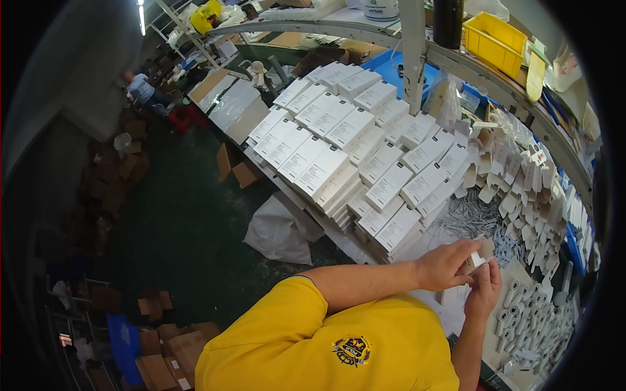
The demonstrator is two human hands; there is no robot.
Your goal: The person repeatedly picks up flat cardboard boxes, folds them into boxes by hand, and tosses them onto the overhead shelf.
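My left hand is closed around a small white carton with raised end flaps. The fingers of my right hand pinch the carton's near edge, close beside the left. What lies inside the carton cannot be made out. To the left of my hands stand stacked white printed cartons in several layers. Beyond my hands lies a heap of thin white and grey strips or cables. White handheld devices with round ends are spread at the right.
Open-flapped white cartons are piled along the table's right side. A metal post rises by a blue tray; a yellow bin sits on the shelf. A white sack and brown boxes lie on the floor. Another person is far left.
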